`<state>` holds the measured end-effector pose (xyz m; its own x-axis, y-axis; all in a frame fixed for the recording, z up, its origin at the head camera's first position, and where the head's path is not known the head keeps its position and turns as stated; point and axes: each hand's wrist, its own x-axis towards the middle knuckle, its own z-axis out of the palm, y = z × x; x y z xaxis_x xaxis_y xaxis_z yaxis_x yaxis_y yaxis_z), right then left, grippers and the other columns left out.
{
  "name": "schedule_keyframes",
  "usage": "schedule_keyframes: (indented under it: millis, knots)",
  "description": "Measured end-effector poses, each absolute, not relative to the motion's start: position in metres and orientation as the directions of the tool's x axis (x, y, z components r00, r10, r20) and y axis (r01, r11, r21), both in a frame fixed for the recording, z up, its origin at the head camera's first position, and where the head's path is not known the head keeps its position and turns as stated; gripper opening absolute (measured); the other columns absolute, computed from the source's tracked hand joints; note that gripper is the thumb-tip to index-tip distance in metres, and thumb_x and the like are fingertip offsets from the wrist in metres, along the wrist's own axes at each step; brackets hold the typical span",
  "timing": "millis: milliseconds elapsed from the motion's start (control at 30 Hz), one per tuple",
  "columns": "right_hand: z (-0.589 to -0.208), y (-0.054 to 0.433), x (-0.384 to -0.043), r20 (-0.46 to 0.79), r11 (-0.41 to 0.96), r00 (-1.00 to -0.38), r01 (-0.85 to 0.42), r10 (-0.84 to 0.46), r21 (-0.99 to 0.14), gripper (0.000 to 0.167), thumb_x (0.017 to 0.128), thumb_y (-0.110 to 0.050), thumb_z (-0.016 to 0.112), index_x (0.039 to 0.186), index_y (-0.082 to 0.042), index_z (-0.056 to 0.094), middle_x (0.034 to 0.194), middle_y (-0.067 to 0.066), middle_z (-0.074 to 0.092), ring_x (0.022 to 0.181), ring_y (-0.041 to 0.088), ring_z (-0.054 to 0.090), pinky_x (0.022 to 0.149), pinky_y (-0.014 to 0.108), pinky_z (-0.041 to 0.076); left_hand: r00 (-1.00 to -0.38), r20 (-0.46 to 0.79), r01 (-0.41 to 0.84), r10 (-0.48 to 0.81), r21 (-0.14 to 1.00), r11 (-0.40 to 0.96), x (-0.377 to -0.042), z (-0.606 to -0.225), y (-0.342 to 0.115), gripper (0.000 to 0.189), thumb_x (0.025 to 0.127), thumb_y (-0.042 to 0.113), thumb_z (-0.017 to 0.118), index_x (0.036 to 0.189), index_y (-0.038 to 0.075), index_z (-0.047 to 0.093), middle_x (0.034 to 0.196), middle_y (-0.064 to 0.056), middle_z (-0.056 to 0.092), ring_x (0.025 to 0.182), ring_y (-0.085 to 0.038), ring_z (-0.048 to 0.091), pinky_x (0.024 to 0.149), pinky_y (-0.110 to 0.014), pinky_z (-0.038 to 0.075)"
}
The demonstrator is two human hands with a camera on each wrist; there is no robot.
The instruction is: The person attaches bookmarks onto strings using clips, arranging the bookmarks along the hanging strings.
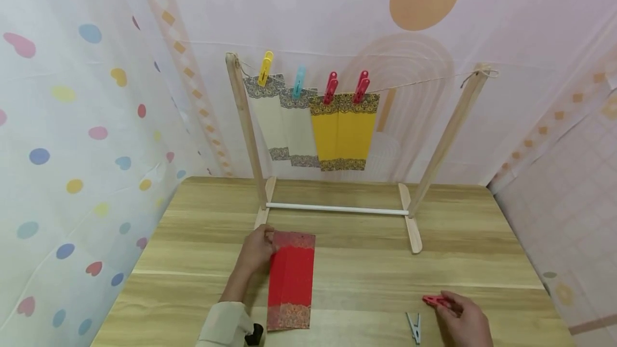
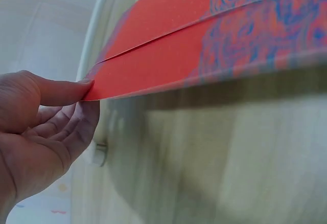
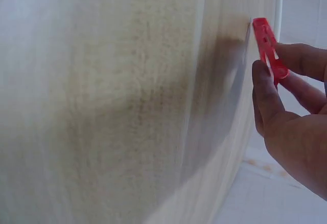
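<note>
A red paper envelope with patterned ends (image 1: pixel 291 277) is pinched at its upper left corner by my left hand (image 1: pixel 257 249). In the left wrist view the thumb lies on top of the envelope (image 2: pixel 168 50), the fingers beneath, and a seam runs along it. My right hand (image 1: pixel 464 319), at the front right of the table, holds a red clothespin (image 1: pixel 436 300) between thumb and fingers. The right wrist view shows this clothespin (image 3: pixel 266 45) with its tip pointing away from the hand. Left of that hand, a light blue clothespin (image 1: pixel 414 329) lies on the table.
A wooden stand (image 1: pixel 444 141) with a white crossbar (image 1: pixel 337 208) spans the table's back. From its string (image 1: pixel 419 82) hang two cream envelopes (image 1: pixel 300 133) and a yellow one (image 1: pixel 344 135), pinned by yellow (image 1: pixel 265 68), blue (image 1: pixel 298 82) and red clothespins (image 1: pixel 361 88).
</note>
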<state>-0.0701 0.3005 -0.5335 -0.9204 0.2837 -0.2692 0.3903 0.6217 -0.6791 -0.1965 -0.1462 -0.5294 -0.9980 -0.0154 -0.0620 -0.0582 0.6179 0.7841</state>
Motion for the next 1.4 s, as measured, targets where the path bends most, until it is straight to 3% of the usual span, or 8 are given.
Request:
schedule_keyframes:
  millis: [233, 400, 500, 733, 833, 967, 1167, 1400]
  knots:
    - [-0.531, 0.297, -0.07, -0.224, 0.499, -0.909, 0.384, 0.351, -0.777, 0.039, 0.089, -0.011, 0.079, 0.118, 0.011, 0.064, 0.095, 0.014, 0.072, 0.08, 0.017, 0.066, 0.063, 0.023, 0.053, -0.996, -0.065, -0.093, -0.067, 0.77, 0.632, -0.199, -0.515, -0.154, 0.025, 0.088, -0.005, 0.068, 0.113, -0.007, 0.065, 0.091, -0.012, 0.069, 0.078, -0.022, 0.066, 0.064, -0.034, 0.055]
    - [-0.526, 0.297, -0.07, -0.218, 0.412, -0.9, 0.374, 0.378, -0.831, 0.041, 0.088, -0.009, 0.08, 0.121, 0.01, 0.064, 0.099, 0.016, 0.071, 0.078, 0.006, 0.065, 0.067, 0.019, 0.055, -0.993, -0.073, -0.113, -0.088, 0.76, 0.64, -0.198, -0.51, -0.16, 0.025, 0.093, -0.001, 0.062, 0.118, -0.003, 0.059, 0.089, -0.013, 0.07, 0.066, -0.019, 0.063, 0.052, -0.031, 0.051]
    - [-0.523, 0.297, -0.071, -0.193, 0.397, -0.902, 0.352, 0.386, -0.848, 0.041, 0.089, -0.008, 0.077, 0.122, 0.012, 0.063, 0.102, 0.019, 0.071, 0.076, 0.002, 0.064, 0.067, 0.019, 0.055, -0.993, -0.086, -0.121, -0.085, 0.757, 0.642, -0.197, -0.505, -0.163, 0.027, 0.097, 0.003, 0.06, 0.123, -0.001, 0.053, 0.089, -0.013, 0.069, 0.064, -0.018, 0.061, 0.053, -0.031, 0.049]
    - [-0.519, 0.298, -0.073, 0.071, 0.491, -0.896, 0.172, 0.438, -0.854, 0.028, 0.094, -0.006, 0.072, 0.116, 0.011, 0.07, 0.098, 0.021, 0.074, 0.072, -0.01, 0.059, 0.059, 0.013, 0.05, -0.996, 0.004, -0.055, -0.092, 0.781, 0.623, -0.2, -0.488, -0.167, 0.027, 0.102, 0.006, 0.055, 0.127, 0.0, 0.047, 0.093, -0.018, 0.067, 0.064, -0.02, 0.063, 0.053, -0.032, 0.051]
    - [-0.513, 0.299, -0.079, 0.109, 0.449, -0.882, 0.124, 0.458, -0.885, 0.026, 0.094, -0.005, 0.072, 0.115, 0.011, 0.071, 0.091, 0.002, 0.074, 0.074, -0.01, 0.06, 0.06, 0.012, 0.05, -0.994, 0.042, -0.025, -0.099, 0.802, 0.597, -0.202, -0.479, -0.165, 0.027, 0.104, 0.008, 0.053, 0.128, 0.002, 0.044, 0.098, -0.02, 0.067, 0.066, -0.02, 0.065, 0.053, -0.033, 0.053]
    - [-0.5, 0.298, -0.089, 0.041, 0.277, -0.85, 0.126, 0.526, -0.953, 0.034, 0.09, -0.005, 0.077, 0.118, 0.012, 0.068, 0.084, -0.02, 0.068, 0.076, -0.008, 0.064, 0.065, 0.011, 0.052, -0.995, 0.05, -0.005, -0.088, 0.848, 0.53, -0.204, -0.465, -0.16, 0.028, 0.106, 0.01, 0.049, 0.131, 0.004, 0.039, 0.101, -0.022, 0.066, 0.064, -0.022, 0.068, 0.052, -0.039, 0.056]
    - [-0.479, 0.298, -0.103, -0.007, 0.05, -0.808, 0.045, 0.589, -0.998, 0.035, 0.08, 0.003, 0.083, 0.111, 0.011, 0.068, 0.08, -0.01, 0.071, 0.074, 0.0, 0.069, 0.067, 0.012, 0.054, -0.996, 0.07, 0.04, -0.056, 0.905, 0.424, -0.204, -0.448, -0.152, 0.03, 0.108, 0.012, 0.047, 0.135, 0.005, 0.036, 0.103, -0.021, 0.068, 0.071, -0.024, 0.071, 0.052, -0.038, 0.058]
    - [-0.46, 0.302, -0.119, 0.102, 0.099, -0.805, -0.054, 0.585, -0.994, 0.026, 0.082, 0.008, 0.08, 0.106, 0.011, 0.072, 0.079, -0.011, 0.072, 0.073, 0.0, 0.068, 0.066, 0.01, 0.052, -0.996, 0.087, 0.085, 0.006, 0.945, 0.316, -0.208, -0.429, -0.139, 0.033, 0.108, 0.015, 0.049, 0.137, 0.007, 0.037, 0.105, -0.02, 0.063, 0.071, -0.022, 0.068, 0.055, -0.04, 0.059]
